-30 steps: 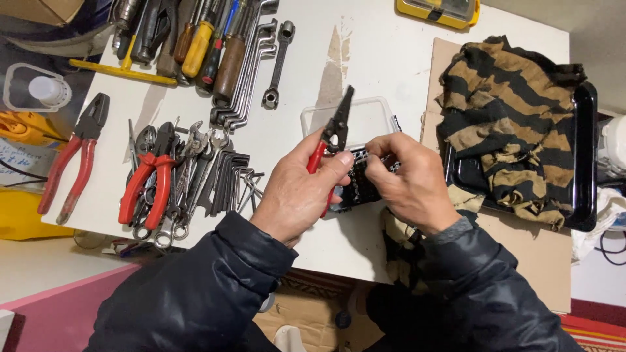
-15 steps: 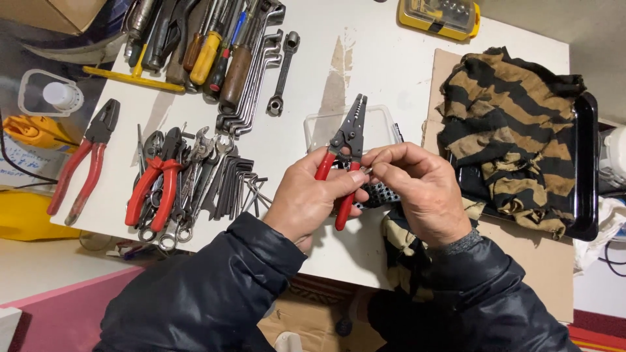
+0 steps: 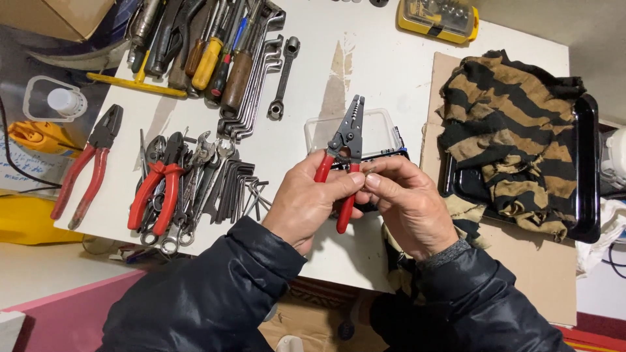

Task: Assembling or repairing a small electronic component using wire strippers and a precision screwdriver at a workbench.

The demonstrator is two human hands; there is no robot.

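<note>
My left hand point(image 3: 312, 203) grips a pair of red-handled wire strippers point(image 3: 343, 153) by the handles, their dark jaws pointing away from me. My right hand point(image 3: 405, 203) pinches at the tool's pivot, near a small spring between the handles. Both hands hover above a clear-lidded small parts case point(image 3: 385, 130) on the white table point(image 3: 365, 72). Black jacket sleeves cover both arms.
Left of my hands lie red pliers point(image 3: 156, 189), larger red pliers point(image 3: 88, 166), wrenches and hex keys point(image 3: 238, 186). Screwdrivers and spanners point(image 3: 228, 58) sit at the back. A yellow bit case point(image 3: 440, 18) is far back. A striped rag point(image 3: 508, 130) lies in a black tray point(image 3: 587, 169) at right.
The strippers have been lifted and turned more upright in my left hand. My right hand has left the dark case and come up to pinch at the tool's pivot.
</note>
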